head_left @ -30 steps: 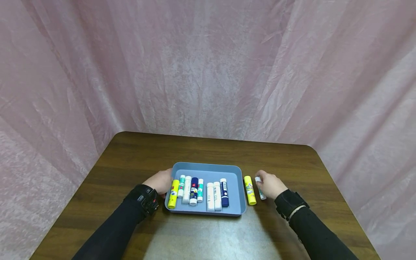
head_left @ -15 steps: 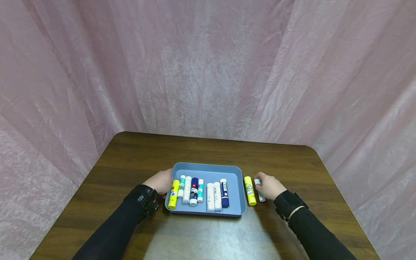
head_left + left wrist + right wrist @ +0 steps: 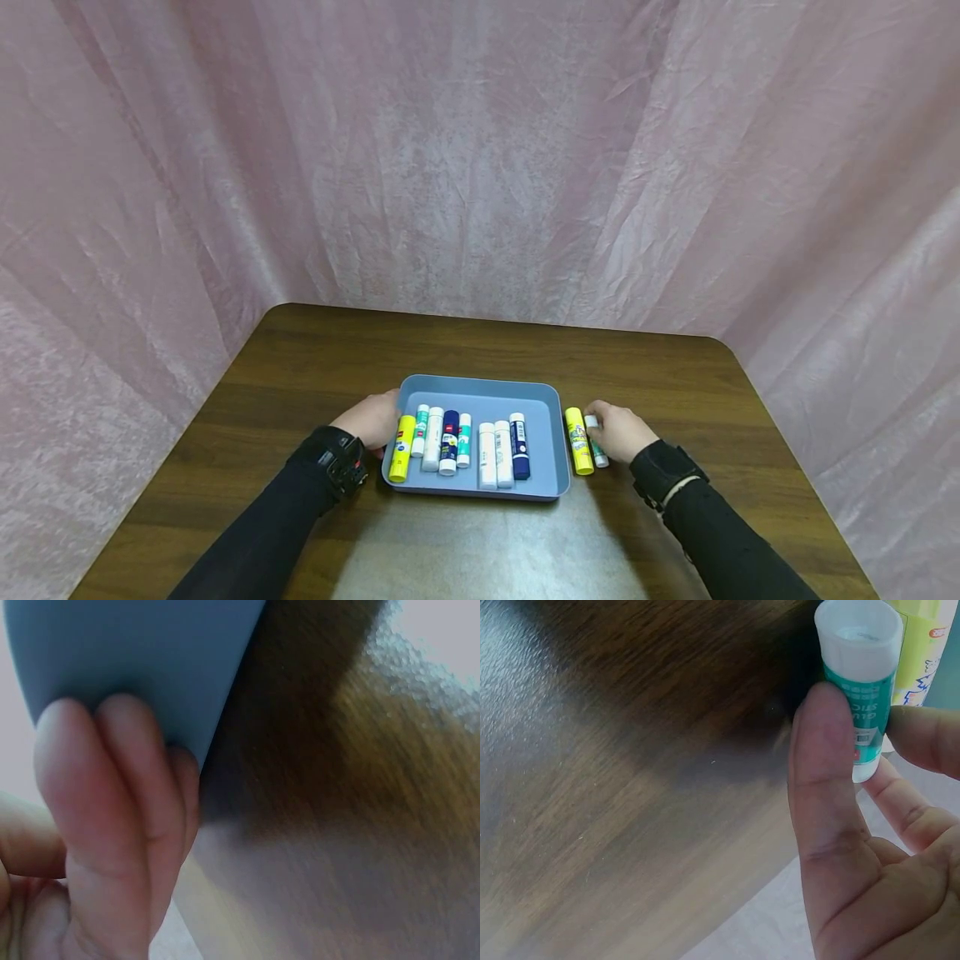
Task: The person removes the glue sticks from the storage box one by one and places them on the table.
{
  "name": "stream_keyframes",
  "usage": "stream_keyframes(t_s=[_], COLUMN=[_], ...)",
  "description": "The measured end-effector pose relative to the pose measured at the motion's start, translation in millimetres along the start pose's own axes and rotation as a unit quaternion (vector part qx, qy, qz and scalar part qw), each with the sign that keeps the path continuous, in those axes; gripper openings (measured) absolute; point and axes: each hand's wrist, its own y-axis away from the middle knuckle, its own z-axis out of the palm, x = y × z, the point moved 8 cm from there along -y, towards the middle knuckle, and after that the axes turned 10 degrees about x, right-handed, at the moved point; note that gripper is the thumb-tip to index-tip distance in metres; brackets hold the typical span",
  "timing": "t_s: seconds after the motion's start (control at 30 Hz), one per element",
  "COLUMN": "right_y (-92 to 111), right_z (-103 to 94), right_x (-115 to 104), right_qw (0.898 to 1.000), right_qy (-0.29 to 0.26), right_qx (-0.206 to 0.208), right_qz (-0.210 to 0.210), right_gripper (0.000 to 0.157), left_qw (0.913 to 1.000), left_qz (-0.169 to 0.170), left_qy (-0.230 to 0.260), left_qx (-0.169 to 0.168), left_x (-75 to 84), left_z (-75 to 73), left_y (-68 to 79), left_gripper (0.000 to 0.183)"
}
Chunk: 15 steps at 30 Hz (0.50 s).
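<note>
Take the blue-grey tray (image 3: 450,392) as your clock, with twelve at the far edge of the table (image 3: 480,350). Your right hand (image 3: 625,431) is at three, outside the rim, pinching a small green-and-white glue stick (image 3: 866,697) between digits on either side of it. In the way, between that stick and the tray wall, lies a yellow glue stick (image 3: 578,442); the two sit so close that you can't tell whether they touch. Your left hand (image 3: 369,421) is at nine, its fingers straight, side by side and pressed to the tray's outer wall; from here you can't tell where its thumb bears.

Inside the tray you have two groups with a gap between them. Toward nine lie a yellow tube (image 3: 402,448), a teal-labelled stick (image 3: 419,431), a white tube (image 3: 432,439), a navy tube with a white end (image 3: 447,442) and a second teal-labelled stick (image 3: 463,440). Toward four lie two white sticks (image 3: 487,455) and a navy-and-white stick (image 3: 519,446). A pink curtain (image 3: 480,167) hangs beyond twelve.
</note>
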Motion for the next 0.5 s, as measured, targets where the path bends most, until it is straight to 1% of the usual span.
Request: stream_keyframes(t_s=[0.5], right_y=[-0.7], right_z=[5.5], right_x=[3.5], right_qw=[1.000], right_qy=[0.001], right_qx=[-0.013], right_qz=[0.010], right_gripper=[0.030], left_qw=[1.0000], left_qz=[-0.003], left_qy=[-0.003], left_qx=[-0.001], left_x=[-1.1], left_z=[1.1], left_y=[-1.1], left_gripper=[0.053])
